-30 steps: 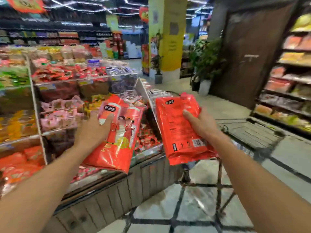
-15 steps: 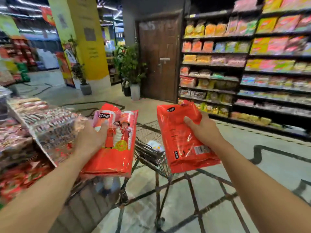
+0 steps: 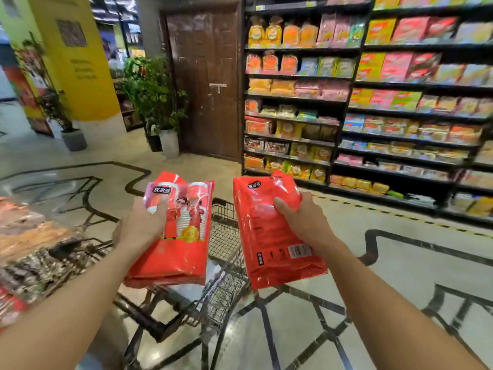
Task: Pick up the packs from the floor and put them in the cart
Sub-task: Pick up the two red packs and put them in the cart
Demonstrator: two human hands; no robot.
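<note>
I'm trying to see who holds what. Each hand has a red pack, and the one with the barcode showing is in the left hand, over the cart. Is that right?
Almost. The barcode pack is in the right hand, not the left. The left hand holds the pack with the cartoon figures. Both are held above the cart, as the head view shows.

— Where's the cart (image 3: 226, 236) from here?

— Below and between the two hands. The left hand (image 3: 141, 225) holds one pack (image 3: 184, 236) over its left part; the right hand (image 3: 301, 222) holds the other pack (image 3: 269, 252) just over its right rim.

— And round about?

— Product shelves (image 3: 373, 102) stand beyond the right hand, a door (image 3: 205, 84) beyond both, potted plants (image 3: 157, 102) past the left hand, a display bin (image 3: 34, 249) left of it.
</note>
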